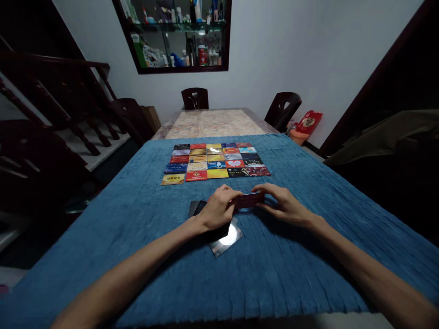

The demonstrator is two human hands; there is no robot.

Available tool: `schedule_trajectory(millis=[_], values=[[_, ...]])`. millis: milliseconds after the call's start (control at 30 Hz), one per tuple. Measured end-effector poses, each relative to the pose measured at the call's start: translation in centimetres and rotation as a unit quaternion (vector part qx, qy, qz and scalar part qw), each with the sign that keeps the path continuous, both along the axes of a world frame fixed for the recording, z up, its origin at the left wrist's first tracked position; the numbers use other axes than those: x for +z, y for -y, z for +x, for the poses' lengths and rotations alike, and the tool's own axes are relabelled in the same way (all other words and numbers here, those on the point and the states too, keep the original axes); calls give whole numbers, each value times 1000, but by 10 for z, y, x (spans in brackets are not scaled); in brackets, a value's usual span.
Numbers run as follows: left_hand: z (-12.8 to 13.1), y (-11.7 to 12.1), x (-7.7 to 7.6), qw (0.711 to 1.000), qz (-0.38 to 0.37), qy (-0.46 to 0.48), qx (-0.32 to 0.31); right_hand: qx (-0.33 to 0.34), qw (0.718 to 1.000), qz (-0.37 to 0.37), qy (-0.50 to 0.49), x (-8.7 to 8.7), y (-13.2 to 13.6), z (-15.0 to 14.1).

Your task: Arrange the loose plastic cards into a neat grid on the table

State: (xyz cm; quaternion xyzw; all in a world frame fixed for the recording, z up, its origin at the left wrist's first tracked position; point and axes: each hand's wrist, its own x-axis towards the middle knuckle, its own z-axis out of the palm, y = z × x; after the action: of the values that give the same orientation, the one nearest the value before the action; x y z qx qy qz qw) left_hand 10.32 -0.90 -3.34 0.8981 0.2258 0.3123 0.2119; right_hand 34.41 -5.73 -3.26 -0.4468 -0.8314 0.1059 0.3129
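A dark red card [249, 200] is held up off the cloth between my two hands. My left hand [219, 208] pinches its left end, and my right hand [283, 204] grips the right end between thumb and fingers. Whether it is one card or a thin stack, I cannot tell. Under my left hand lie some dark, flat pieces [196, 208], partly hidden by it. A clear plastic sleeve [221, 246] with a bright glare on it rests just in front of them. Beyond my hands, several colourful cards [197, 175] lie in neat rows, edge to edge.
A blue cloth [137, 219] covers the near part of the table; the patterned tabletop [216, 121] shows beyond it. Dark wooden chairs [195, 98] stand around the far end. A red bag [309, 122] sits at the right by the wall. A stair railing [68, 59] runs along the left.
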Motion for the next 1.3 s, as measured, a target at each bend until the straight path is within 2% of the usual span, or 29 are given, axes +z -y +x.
schedule_trajectory(millis=[133,433,600,867,1100,1300], values=[[-1,-2,0,1000,2,14,19,-24,995,90,37,-6,-1,-3],[-4,-9,0,998,17,34,41,-46,966,235,101,-17,-3,-12],[-6,-10,2,998,20,43,42,-72,950,266,146,-18,-2,-16],[-9,-12,5,998,34,42,44,-106,936,299,152,-19,-1,-23],[-10,-16,0,995,52,38,72,-126,942,282,131,-21,-3,-25],[-15,-18,-1,994,59,38,85,-124,934,307,131,-18,-5,-29]])
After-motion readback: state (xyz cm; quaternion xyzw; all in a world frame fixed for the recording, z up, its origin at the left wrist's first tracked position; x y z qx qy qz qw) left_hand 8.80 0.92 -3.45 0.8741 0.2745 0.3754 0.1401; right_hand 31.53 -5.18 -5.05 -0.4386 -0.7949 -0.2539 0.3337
